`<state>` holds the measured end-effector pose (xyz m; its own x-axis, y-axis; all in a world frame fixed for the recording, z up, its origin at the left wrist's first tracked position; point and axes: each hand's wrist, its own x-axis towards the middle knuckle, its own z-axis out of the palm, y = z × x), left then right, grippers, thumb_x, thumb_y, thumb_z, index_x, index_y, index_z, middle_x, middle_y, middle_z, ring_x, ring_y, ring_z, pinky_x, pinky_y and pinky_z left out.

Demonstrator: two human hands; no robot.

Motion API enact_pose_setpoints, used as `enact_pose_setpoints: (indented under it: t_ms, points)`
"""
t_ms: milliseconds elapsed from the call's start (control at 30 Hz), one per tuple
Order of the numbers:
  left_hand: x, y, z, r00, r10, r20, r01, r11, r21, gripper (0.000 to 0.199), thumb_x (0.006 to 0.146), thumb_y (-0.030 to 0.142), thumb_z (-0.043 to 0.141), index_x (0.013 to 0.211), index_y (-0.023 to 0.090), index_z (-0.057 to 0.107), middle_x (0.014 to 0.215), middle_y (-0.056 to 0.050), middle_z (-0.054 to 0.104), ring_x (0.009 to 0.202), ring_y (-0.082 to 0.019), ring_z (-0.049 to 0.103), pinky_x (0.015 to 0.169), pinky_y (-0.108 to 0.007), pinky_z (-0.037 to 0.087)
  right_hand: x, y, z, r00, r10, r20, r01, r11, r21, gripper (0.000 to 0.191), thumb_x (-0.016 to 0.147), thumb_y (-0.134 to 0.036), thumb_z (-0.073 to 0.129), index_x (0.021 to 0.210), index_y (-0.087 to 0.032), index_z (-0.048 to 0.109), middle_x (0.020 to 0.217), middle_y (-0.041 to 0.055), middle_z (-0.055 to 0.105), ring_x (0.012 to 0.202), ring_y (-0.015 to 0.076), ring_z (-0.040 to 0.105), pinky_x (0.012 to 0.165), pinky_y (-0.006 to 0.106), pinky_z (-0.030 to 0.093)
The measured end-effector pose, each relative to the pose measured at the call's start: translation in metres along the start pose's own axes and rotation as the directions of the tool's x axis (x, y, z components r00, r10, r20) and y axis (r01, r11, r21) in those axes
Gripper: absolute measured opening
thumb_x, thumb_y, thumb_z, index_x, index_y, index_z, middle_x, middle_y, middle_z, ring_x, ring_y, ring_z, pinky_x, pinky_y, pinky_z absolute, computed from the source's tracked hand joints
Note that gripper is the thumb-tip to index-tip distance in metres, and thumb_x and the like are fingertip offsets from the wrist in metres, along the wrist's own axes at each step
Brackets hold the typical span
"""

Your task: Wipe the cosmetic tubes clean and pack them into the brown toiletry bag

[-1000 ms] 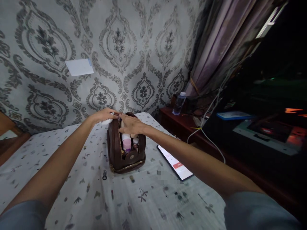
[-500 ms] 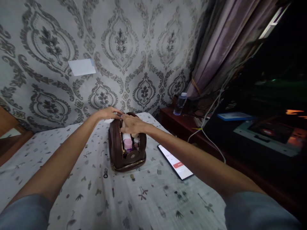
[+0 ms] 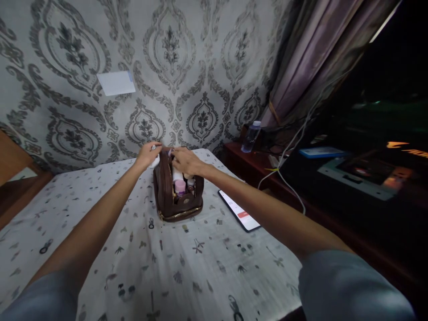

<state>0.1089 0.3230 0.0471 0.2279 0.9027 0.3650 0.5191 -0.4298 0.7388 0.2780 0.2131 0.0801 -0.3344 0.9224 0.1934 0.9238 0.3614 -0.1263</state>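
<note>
A dark brown zip bag (image 3: pixel 163 196) stands unzipped on the patterned white sheet (image 3: pixel 187 267). Inside it show a pink-capped bottle (image 3: pixel 179 187) and other small containers. At the bag's far left edge, my left hand (image 3: pixel 149 154) has its fingers closed on the rim, with something white beneath the hand. My right hand (image 3: pixel 187 161) reaches over the far part of the opening, its fingers bent down at something small and pale purple; whether they grip it is unclear.
A phone (image 3: pixel 239 211) lies right of the bag, partly under my right forearm. Beyond it, a dark red table (image 3: pixel 230 154) bears a clear bottle (image 3: pixel 250 137) and white cables (image 3: pixel 284 167). A patterned wall (image 3: pixel 200 53) rises behind.
My left hand has lifted slightly and its fingers have drawn together at the bag's edge. My right hand has shifted a little, uncovering something pale purple. The camera view has tilted slightly.
</note>
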Motion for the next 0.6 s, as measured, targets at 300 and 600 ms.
enact_pose_setpoints:
  t_ms: [300, 600]
  points:
    - [-0.031, -0.015, 0.007, 0.988, -0.091, -0.126, 0.07, 0.984, -0.164, 0.048, 0.079, 0.046, 0.053, 0.11, 0.015, 0.072, 0.084, -0.005, 0.072, 0.076, -0.02, 0.063, 0.068, -0.027, 0.047, -0.011, -0.007, -0.003, 0.997, 0.055, -0.058, -0.053, 0.998, 0.041, 0.034, 0.097, -0.02, 0.047, 0.126, -0.013, 0.062, 0.137, 0.0149, 0.061, 0.125, 0.0238, 0.059, 0.104, 0.031, 0.042]
    - [-0.066, -0.019, -0.001, 0.988, -0.13, -0.079, 0.115, 0.98, -0.164, 0.053, 0.079, 0.05, 0.05, 0.115, 0.016, 0.069, 0.066, 0.0, 0.061, 0.058, -0.017, 0.053, 0.055, -0.027, 0.04, -0.021, 0.0, 0.007, 0.963, 0.145, -0.228, -0.115, 0.983, 0.141, 0.04, 0.099, -0.023, 0.038, 0.129, -0.008, 0.06, 0.136, 0.0183, 0.06, 0.133, 0.0264, 0.051, 0.111, 0.036, 0.038]
